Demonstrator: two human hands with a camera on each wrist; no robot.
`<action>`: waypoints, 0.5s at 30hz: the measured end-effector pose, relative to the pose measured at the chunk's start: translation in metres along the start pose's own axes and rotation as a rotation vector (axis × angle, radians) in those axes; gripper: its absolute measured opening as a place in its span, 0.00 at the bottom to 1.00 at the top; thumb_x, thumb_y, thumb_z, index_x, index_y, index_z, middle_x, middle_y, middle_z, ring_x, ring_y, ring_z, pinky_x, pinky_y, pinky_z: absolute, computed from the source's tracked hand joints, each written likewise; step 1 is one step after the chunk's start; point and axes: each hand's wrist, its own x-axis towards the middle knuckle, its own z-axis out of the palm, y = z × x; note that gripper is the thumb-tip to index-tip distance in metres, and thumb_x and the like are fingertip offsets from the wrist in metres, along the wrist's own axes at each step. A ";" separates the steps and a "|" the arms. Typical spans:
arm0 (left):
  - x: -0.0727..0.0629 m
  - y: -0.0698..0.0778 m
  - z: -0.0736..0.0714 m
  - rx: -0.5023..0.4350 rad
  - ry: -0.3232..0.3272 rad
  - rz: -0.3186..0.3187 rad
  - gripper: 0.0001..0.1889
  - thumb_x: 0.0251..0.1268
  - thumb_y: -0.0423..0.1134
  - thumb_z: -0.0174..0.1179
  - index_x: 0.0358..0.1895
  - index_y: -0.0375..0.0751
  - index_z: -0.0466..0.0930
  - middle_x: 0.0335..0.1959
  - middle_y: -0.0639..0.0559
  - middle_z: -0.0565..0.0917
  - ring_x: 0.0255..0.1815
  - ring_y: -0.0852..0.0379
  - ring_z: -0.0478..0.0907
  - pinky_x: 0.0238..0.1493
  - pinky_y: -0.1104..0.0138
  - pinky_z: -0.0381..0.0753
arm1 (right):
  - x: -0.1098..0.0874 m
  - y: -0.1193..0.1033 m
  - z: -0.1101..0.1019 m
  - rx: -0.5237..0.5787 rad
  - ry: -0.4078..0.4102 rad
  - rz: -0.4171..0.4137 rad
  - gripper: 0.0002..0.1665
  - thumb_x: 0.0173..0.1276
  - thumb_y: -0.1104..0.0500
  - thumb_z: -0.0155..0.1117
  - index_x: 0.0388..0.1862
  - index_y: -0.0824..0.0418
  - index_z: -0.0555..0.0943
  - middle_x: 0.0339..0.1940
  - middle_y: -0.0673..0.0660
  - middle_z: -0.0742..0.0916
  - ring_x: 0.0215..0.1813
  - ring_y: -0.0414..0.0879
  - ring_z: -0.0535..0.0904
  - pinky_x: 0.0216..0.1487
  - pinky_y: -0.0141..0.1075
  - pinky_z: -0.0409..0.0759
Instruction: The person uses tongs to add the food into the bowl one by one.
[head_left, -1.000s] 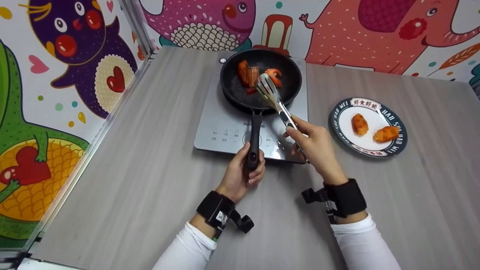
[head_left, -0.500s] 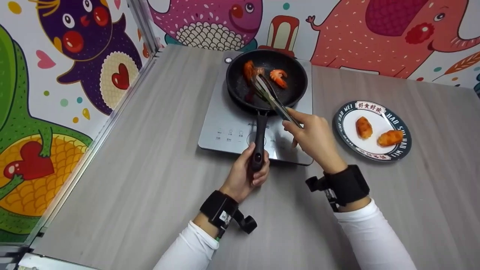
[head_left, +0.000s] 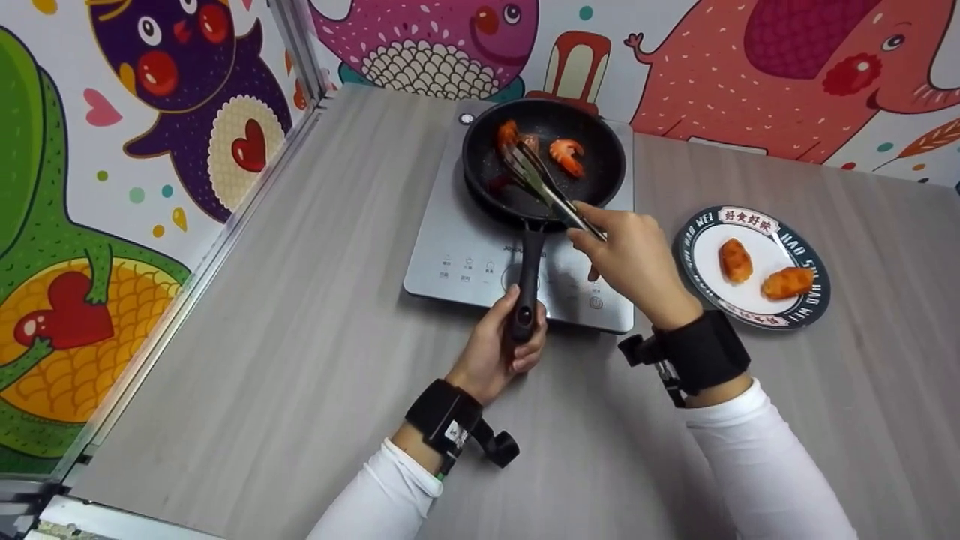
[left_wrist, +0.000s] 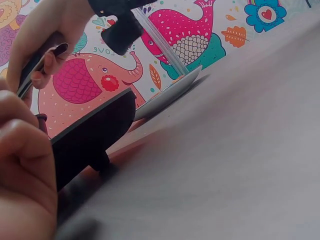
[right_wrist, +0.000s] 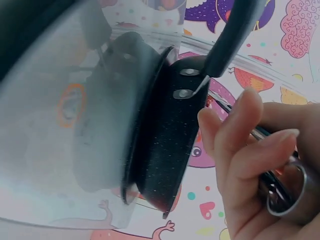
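Observation:
My left hand (head_left: 499, 345) grips the black handle (head_left: 531, 259) of a frying pan (head_left: 596, 142) at its near end. Tongs (head_left: 559, 202) are held in my right hand (head_left: 634, 259), their slotted tips down in the left part of the pan. Those tips meet a browned piece of food (head_left: 508, 133); whether they pinch it I cannot tell. Beside it is a paler piece (head_left: 531, 142), partly behind the tongs. An orange shrimp (head_left: 568, 157) lies apart at the pan's right. In the right wrist view, my fingers curl round the tongs (right_wrist: 277, 192) near their ring end.
Under the pan is a silver induction cooker (head_left: 442, 259) with touch controls. A dark-rimmed plate (head_left: 694, 262) to the right holds two browned food pieces (head_left: 787, 283). Cartoon-printed walls (head_left: 697, 82) stand behind and on the left.
The tongs have turned onto their side and come against the browned piece, away from the shrimp. My left hand keeps its grip on the handle. The head view has shifted slightly.

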 end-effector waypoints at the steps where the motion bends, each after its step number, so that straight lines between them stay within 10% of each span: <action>1: 0.000 0.000 0.000 -0.001 0.000 0.000 0.22 0.68 0.57 0.35 0.31 0.41 0.68 0.12 0.58 0.62 0.10 0.64 0.55 0.10 0.73 0.52 | 0.001 -0.001 0.000 -0.002 -0.009 0.000 0.24 0.63 0.52 0.58 0.59 0.50 0.72 0.16 0.53 0.82 0.14 0.43 0.77 0.21 0.36 0.70; 15: 0.000 -0.002 0.000 -0.005 0.031 -0.025 0.23 0.67 0.58 0.36 0.30 0.41 0.68 0.12 0.58 0.62 0.10 0.64 0.56 0.10 0.74 0.54 | 0.019 -0.009 -0.001 -0.054 -0.088 -0.056 0.22 0.63 0.56 0.57 0.57 0.53 0.73 0.23 0.55 0.84 0.15 0.44 0.78 0.22 0.36 0.73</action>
